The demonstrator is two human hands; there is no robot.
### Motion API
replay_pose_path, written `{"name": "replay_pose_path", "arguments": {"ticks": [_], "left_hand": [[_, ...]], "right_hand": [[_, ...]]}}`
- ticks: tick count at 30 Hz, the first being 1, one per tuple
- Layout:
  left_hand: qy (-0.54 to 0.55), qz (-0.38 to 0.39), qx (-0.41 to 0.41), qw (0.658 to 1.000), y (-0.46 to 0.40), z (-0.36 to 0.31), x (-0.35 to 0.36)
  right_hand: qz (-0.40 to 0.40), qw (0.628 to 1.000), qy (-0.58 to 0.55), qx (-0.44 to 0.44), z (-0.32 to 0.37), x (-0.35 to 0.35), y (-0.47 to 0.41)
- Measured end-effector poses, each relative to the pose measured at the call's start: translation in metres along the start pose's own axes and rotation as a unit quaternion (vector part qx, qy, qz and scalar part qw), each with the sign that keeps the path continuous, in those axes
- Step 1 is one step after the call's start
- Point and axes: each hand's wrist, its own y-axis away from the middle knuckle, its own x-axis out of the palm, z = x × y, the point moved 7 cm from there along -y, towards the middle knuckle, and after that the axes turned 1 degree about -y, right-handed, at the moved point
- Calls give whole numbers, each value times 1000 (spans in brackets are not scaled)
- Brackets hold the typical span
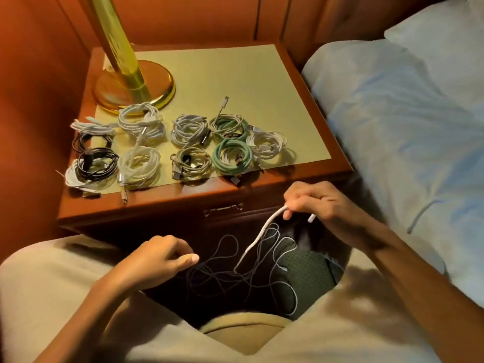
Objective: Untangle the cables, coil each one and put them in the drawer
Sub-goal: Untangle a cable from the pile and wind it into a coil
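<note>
You sit beside the bed (392, 113), facing the nightstand, whose worktop (235, 82) carries a brass lamp (133, 87) and a dozen or so coiled cables (178, 145) in rows near its front edge. The drawer (222, 208) below is closed. A loose tangle of thin cables (235, 273) hangs between your knees. Your right hand (319, 203) pinches a thick white cable (262, 231) with curled fingers. Your left hand (162, 255) is curled at the tangle's edge; whether it grips a strand, you cannot tell.
</note>
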Motion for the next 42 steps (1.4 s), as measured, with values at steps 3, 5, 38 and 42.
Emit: {"name": "replay_pose_path", "arguments": {"ticks": [3, 5, 38, 42], "left_hand": [[129, 2, 3, 992, -8, -11, 13], [148, -4, -5, 989, -12, -11, 23], [199, -2, 59, 978, -3, -35, 81], [197, 45, 52, 978, -10, -38, 86]], "right_hand": [[27, 995, 12, 91, -27, 47, -7], [-24, 986, -41, 161, -53, 65, -9], [-182, 762, -497, 374, -150, 182, -9], [-203, 803, -438, 349, -155, 164, -9]]}}
